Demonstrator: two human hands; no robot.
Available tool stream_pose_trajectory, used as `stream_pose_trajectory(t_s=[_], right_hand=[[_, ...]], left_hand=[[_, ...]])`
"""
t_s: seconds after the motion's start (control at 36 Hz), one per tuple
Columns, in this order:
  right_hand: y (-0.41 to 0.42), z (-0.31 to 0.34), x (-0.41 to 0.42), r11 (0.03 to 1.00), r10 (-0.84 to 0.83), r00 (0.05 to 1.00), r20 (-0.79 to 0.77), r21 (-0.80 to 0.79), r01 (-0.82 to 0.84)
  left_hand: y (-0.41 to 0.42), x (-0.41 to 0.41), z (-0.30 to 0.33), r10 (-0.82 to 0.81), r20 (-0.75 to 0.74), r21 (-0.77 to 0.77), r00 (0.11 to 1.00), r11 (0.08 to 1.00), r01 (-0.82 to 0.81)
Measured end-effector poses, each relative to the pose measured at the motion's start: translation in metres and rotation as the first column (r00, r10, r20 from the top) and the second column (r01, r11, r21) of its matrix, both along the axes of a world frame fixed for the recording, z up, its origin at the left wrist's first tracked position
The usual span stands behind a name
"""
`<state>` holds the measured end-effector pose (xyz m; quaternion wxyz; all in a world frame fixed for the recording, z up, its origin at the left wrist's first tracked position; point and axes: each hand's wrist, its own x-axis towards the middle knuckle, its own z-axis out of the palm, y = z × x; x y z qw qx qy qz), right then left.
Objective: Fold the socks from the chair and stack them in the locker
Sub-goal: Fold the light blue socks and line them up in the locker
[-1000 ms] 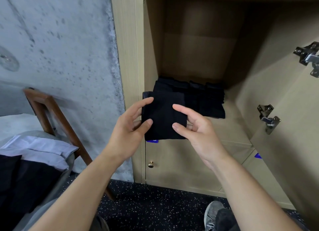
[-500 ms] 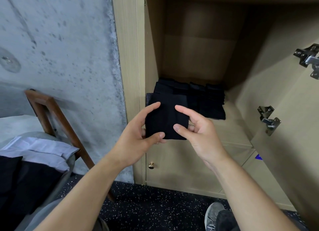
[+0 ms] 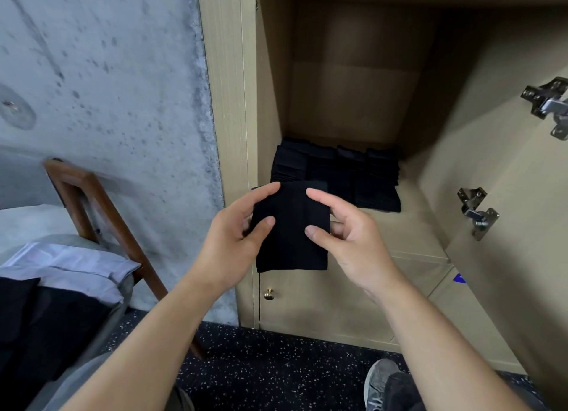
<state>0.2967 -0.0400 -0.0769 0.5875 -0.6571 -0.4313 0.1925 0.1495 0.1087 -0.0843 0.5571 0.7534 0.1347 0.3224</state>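
Note:
A folded black sock (image 3: 291,244) hangs flat between both hands, just in front of the open locker (image 3: 430,226). My left hand (image 3: 227,241) pinches its left edge with thumb in front. My right hand (image 3: 353,241) pinches its right edge the same way. Behind it, on the locker's shelf, lie rows of folded black socks (image 3: 353,177), stacked side by side. At the left stands a wooden chair (image 3: 92,201) with dark and pale cloth (image 3: 61,272) piled on it.
The locker's door (image 3: 522,257) stands open at the right, with two metal hinges (image 3: 476,214) on it. A closed lower compartment with a small brass knob (image 3: 269,294) sits below. A concrete wall fills the left. My grey shoe (image 3: 381,383) rests on the speckled floor.
The sock has dropped slightly and both hands have shifted their pinch on its edges; the left thumb and right thumb now press on its front.

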Motion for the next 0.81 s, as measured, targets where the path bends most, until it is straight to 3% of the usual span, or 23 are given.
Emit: stream_pose_trajectory(t_s=[0.28, 0.42, 0.61, 0.81], right_hand=[[-0.0001, -0.0026, 0.0001, 0.997, -0.072, 0.997, 0.008, -0.001, 0.072], [-0.0017, 0.0007, -0.0014, 0.999, -0.014, 1.000, 0.007, -0.034, 0.014], [-0.0016, -0.0031, 0.0069, 0.995, -0.057, 0.997, 0.046, -0.077, 0.061], [0.0007, -0.0030, 0.0069, 0.997, -0.031, 0.998, -0.058, -0.076, 0.027]], left_hand=[[-0.0048, 0.0047, -0.0062, -0.097, -0.174, 0.147, 0.980, 0.981, 0.124], [-0.0031, 0.0086, -0.0039, -0.047, -0.114, 0.068, 0.992, 0.996, 0.055], [0.0025, 0.0065, 0.0016, -0.007, -0.051, -0.020, 0.999, 1.000, 0.006], [-0.0008, 0.0044, 0.0026, -0.029, -0.012, -0.045, 1.000, 0.999, 0.029]])
